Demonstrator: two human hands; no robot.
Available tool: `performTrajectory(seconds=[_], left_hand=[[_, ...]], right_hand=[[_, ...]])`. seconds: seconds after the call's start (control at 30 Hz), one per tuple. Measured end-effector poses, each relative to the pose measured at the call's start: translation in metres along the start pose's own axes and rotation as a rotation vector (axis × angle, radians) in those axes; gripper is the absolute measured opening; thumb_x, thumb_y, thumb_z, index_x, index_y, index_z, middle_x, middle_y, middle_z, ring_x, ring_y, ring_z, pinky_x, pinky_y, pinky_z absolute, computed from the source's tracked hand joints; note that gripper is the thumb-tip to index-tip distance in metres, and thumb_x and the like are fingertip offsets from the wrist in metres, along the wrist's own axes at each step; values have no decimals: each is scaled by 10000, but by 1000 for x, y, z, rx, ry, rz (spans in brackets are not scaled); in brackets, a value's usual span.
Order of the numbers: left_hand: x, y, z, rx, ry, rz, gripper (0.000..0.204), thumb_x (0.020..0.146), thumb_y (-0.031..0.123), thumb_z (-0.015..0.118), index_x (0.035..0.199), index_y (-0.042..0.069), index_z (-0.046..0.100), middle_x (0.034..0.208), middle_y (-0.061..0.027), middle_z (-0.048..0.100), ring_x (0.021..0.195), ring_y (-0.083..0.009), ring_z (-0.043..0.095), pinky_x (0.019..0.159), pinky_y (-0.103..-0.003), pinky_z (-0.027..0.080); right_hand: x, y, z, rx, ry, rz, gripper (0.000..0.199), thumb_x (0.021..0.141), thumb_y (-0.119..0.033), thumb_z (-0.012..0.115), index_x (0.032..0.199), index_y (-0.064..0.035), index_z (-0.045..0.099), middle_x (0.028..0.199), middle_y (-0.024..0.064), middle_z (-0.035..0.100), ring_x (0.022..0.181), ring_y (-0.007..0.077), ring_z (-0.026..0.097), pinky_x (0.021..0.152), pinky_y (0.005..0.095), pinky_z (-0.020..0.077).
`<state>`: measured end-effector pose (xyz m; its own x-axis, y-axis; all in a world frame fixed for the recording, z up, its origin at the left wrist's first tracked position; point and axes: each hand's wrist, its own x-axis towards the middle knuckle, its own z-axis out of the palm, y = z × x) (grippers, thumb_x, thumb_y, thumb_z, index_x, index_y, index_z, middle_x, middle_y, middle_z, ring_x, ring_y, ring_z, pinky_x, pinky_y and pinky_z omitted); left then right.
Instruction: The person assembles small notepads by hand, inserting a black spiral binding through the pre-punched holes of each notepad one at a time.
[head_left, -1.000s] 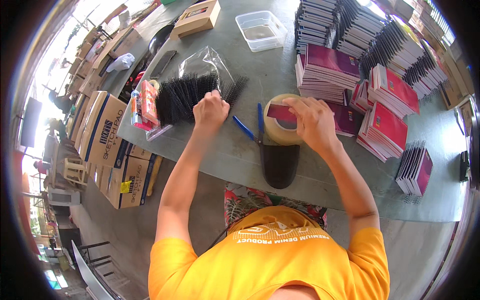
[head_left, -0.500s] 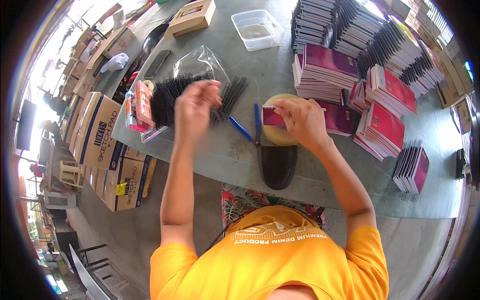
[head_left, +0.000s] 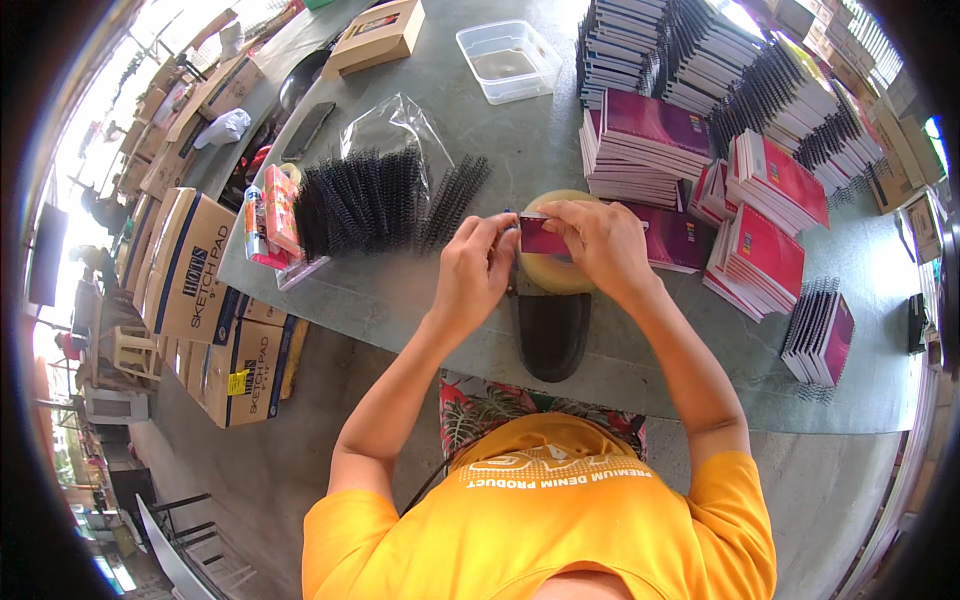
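Note:
My right hand (head_left: 605,245) pinches a small purple-covered notebook (head_left: 540,237) by its upper right part, holding it over a wide roll of clear tape (head_left: 556,275). My left hand (head_left: 474,268) is closed in a pinch at the notebook's left edge. Whatever is between its fingertips is too small and hidden to make out. A tool's blue handle tip (head_left: 511,212) shows just beyond the left fingertips; the hand covers the rest. Below the tape roll lies a dark, round-ended flat pad (head_left: 552,337). Left of my hands sits a dense pile of black spiral binding coils (head_left: 365,205).
Stacks of purple notebooks (head_left: 655,130), red-covered ones (head_left: 765,250) and bound notebooks (head_left: 622,45) fill the right side. A small bound stack (head_left: 820,340) stands near the right edge. A clear plastic tub (head_left: 508,62) and a cardboard box (head_left: 375,35) are farther back. Cartons (head_left: 205,265) stand left.
My left hand has come from above the coil pile rightward and down to the notebook's left edge, now covering most of the blue-handled tool. My right hand keeps its hold on the notebook.

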<state>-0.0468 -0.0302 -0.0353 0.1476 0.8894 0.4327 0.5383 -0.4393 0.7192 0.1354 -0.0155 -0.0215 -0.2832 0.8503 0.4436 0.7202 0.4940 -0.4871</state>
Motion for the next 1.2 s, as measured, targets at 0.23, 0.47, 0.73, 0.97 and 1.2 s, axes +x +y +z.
performTrajectory(seconds=[0.23, 0.47, 0.73, 0.97, 1.2], left_hand=[[13, -14, 4, 89, 128, 228, 139, 836, 78, 636, 966, 32, 614, 810, -102, 571, 658, -197, 561, 577, -286, 462], [27, 3, -25, -41, -141, 139, 158, 811, 73, 655, 954, 20, 615, 806, -108, 594, 706, -194, 578, 627, -290, 470], [19, 5, -20, 269, 24, 374, 150, 796, 160, 657, 870, 39, 610, 848, -111, 550, 822, -308, 526, 723, -404, 424], [-56, -15, 35, 309, -253, 330, 440, 692, 251, 775, 985, 40, 523, 852, -136, 577, 865, -316, 549, 742, -415, 428], [-1, 21, -31, 63, 8, 240, 435, 737, 150, 719, 1076, 14, 483, 1033, -169, 571, 897, -272, 584, 773, -360, 462]], right_hand=[[-1, -2, 2, -53, -24, -68, 134, 801, -176, 607, 900, -104, 659, 800, 85, 667, 723, 286, 633, 637, 387, 480], [7, -9, 14, 42, 105, -108, 129, 773, -179, 651, 845, -80, 610, 798, 73, 650, 751, 293, 620, 643, 397, 465], [8, -2, 17, 126, 61, -89, 261, 770, -130, 647, 980, -85, 498, 813, 92, 599, 787, 297, 594, 671, 397, 453], [8, -8, 10, 204, -9, -63, 196, 770, -80, 618, 952, -65, 548, 930, 106, 558, 890, 310, 567, 716, 390, 455], [-3, 19, -41, 93, -127, 228, 149, 744, -104, 693, 871, -37, 656, 778, 97, 651, 731, 224, 644, 664, 315, 506]])
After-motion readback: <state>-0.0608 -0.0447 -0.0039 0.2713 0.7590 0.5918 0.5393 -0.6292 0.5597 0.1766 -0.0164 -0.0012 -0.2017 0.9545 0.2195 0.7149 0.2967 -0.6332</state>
